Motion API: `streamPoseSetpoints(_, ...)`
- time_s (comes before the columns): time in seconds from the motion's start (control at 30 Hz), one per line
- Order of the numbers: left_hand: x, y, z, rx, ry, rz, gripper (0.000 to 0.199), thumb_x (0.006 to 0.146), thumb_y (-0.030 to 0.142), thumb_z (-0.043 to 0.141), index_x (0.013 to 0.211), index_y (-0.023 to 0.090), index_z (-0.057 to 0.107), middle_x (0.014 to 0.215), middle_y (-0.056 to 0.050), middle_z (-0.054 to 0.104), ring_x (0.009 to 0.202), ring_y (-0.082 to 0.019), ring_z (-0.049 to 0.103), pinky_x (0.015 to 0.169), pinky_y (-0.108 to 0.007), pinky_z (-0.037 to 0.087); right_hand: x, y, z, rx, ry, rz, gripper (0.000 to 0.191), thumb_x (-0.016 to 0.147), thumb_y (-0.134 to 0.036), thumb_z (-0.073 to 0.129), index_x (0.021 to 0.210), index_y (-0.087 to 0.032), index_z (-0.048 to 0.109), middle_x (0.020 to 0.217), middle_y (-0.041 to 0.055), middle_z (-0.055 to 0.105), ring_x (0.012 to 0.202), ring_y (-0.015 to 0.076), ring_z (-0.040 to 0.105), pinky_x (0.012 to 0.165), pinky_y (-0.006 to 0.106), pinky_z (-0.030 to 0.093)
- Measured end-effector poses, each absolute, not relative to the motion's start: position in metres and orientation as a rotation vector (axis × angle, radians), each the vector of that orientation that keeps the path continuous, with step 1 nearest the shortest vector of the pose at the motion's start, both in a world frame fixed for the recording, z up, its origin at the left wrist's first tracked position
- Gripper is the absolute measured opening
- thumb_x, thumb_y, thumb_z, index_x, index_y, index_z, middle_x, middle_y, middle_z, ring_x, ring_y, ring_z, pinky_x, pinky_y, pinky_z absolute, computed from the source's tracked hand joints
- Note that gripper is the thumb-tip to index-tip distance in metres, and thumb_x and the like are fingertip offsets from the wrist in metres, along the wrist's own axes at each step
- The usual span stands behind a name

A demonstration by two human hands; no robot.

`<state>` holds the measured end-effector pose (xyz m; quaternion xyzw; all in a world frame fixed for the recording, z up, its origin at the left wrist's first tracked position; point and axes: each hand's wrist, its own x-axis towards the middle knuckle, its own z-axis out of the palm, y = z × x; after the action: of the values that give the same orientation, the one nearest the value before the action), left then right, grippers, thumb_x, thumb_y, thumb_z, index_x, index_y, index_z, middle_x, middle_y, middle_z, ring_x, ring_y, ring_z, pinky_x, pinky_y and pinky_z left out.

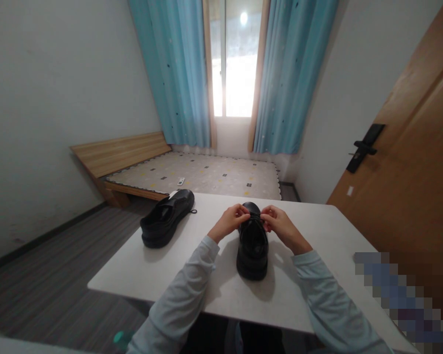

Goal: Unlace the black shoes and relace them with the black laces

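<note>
A black leather shoe [252,243] stands near the middle of the white table [317,236], heel toward the person and toe pointing away to the bed. Both hands meet over its lacing area. The left hand [232,220] comes in from the left with its fingertips pressed together on something thin at the top of the shoe, and the right hand [276,222] mirrors it from the other side, fingers likewise pinched. What they pinch looks like the laces, though the strands themselves are too small and dark against the leather to make out, and the fingers cover the spot where they would cross.

A second black shoe [167,218] lies well apart to the left, near the table's far left corner, turned at an angle, with a loose lace end trailing off its toe side (its interior is lost in shadow).

Pale blue sleeves cover both forearms. Beyond the table are a low wooden bed [125,155] with a patterned mattress, blue curtains [177,69] around a bright window, and a wooden door [413,162] at right. The lower right corner is blurred out in blocks.
</note>
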<state>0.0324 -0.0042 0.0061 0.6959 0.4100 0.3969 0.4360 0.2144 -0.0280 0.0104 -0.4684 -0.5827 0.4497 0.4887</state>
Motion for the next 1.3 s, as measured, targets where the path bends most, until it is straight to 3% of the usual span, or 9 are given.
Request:
streamPoseSetpoints(0.2, 0.032, -0.007, 0.008, 1.712, 1.109, 0.968, 0.016, 0.074, 0.026, 0.063, 0.082, 0.012, 0.059, 0.066, 0.000, 0.058, 0.051, -0.009, 0.055, 0.044, -0.020, 0.047, 0.213, -0.026, 0.009, -1.204, -1.490, 0.972, 0.036, 0.060, -0.046, 0.072, 0.071, -0.015, 0.058, 0.061, -0.0007, 0.057, 0.041, 0.0084, 0.047, 0.039, 0.023, 0.035)
streamPoseSetpoints(0.4, 0.034, -0.009, 0.011, 1.788, 1.176, 0.973, 0.008, 0.079, 0.022, 0.057, 0.076, 0.014, 0.055, 0.064, 0.002, 0.056, 0.050, -0.009, 0.054, 0.042, -0.018, 0.043, 0.217, -0.018, 0.000, -1.280, -1.603, 0.899, 0.037, 0.066, -0.052, 0.064, 0.066, -0.016, 0.057, 0.052, -0.0015, 0.053, 0.041, 0.0110, 0.047, 0.042, 0.026, 0.036)
streamPoseSetpoints(0.63, 0.035, -0.008, 0.009, 1.733, 1.213, 0.967, 0.010, 0.085, 0.022, 0.048, 0.076, 0.017, 0.046, 0.052, 0.006, 0.049, 0.042, -0.009, 0.050, 0.041, -0.018, 0.040, 0.219, -0.014, -0.006, -1.377, -1.672, 0.816, 0.024, 0.079, -0.039, 0.050, 0.064, -0.021, 0.045, 0.051, -0.0031, 0.049, 0.045, 0.0134, 0.051, 0.047, 0.026, 0.040)
streamPoseSetpoints(0.8, 0.033, -0.006, 0.009, 1.701, 1.242, 0.939, 0.010, 0.086, 0.020, 0.044, 0.076, 0.018, 0.043, 0.052, 0.006, 0.048, 0.042, -0.009, 0.049, 0.042, -0.020, 0.041, 0.225, -0.015, -0.005, -1.453, -1.734, 0.775, 0.024, 0.080, -0.035, 0.049, 0.061, -0.021, 0.045, 0.048, -0.0046, 0.045, 0.042, 0.0115, 0.045, 0.044, 0.024, 0.036)
streamPoseSetpoints(1.03, 0.028, -0.001, 0.007, 1.934, 1.415, 0.986, 0.012, 0.083, 0.019, 0.050, 0.071, 0.018, 0.048, 0.056, 0.005, 0.050, 0.057, -0.010, 0.050, 0.065, -0.024, 0.045, 0.235, -0.013, -0.005, -1.400, -1.829, 0.657, 0.031, 0.074, -0.041, 0.059, 0.053, -0.020, 0.051, 0.049, -0.0024, 0.048, 0.047, 0.0115, 0.046, 0.046, 0.024, 0.036)
streamPoseSetpoints(1.3, 0.024, 0.004, -0.001, 1.751, 1.454, 0.880, 0.015, 0.085, 0.024, 0.048, 0.072, 0.016, 0.050, 0.067, 0.000, 0.056, 0.060, -0.010, 0.053, 0.056, -0.021, 0.045, 0.239, -0.013, -0.007, -1.451, -1.881, 0.655, 0.032, 0.074, -0.036, 0.057, 0.047, -0.020, 0.051, 0.045, -0.0006, 0.048, 0.048, 0.0132, 0.048, 0.046, 0.025, 0.036)
